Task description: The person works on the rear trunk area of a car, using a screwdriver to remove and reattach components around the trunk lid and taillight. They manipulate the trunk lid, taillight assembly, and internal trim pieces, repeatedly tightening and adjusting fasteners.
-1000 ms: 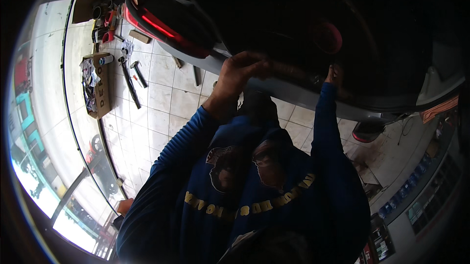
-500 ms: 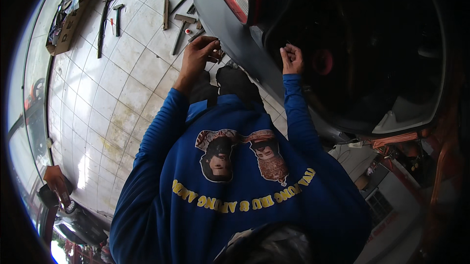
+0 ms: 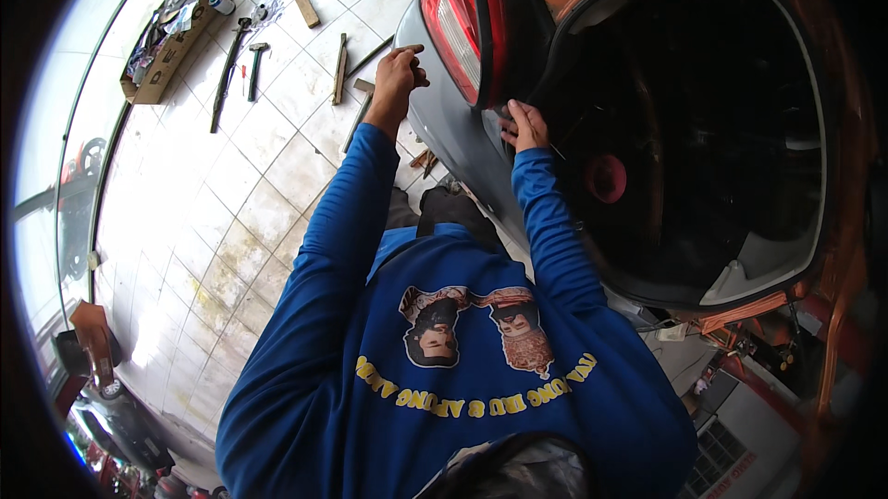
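Grey bumper (image 3: 444, 124) sat at twelve o'clock; your left hand (image 3: 400, 73) gripped its outer corner while your right hand (image 3: 525, 124) pressed flat by the tail light (image 3: 453, 18), steadying the panel.

Brown cardboard box (image 3: 169, 39) on floor, upper left.

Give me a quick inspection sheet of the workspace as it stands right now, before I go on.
Surface: pale tiled floor, stained in places.
Job's things: grey rear bumper of an orange car, red tail light above it, open boot.
Clutter: hammer, long bar, wood strips and a cardboard box of odds on the floor.
Grippers: left hand on the bumper's corner; right hand at the boot edge below the light; whether either grips anything is unclear.
Cables: nothing seen.
Surroundings: glass shopfront at left, other vehicles outside.
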Tool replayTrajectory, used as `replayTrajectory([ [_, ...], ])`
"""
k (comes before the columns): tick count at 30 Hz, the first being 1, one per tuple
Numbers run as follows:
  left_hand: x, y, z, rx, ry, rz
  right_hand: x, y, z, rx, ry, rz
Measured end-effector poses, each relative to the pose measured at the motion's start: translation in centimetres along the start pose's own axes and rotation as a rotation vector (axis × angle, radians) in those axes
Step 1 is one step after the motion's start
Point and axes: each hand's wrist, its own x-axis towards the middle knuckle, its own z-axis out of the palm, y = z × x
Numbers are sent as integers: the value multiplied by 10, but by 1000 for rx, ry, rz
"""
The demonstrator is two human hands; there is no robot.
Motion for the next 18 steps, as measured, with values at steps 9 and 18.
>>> replayTrajectory([
  [9,135,90,43,365,59,255,12,49,43,721,-95,518],
  [18,313,107,103,563,-364,302,24,63,83,1030,41,450],
])
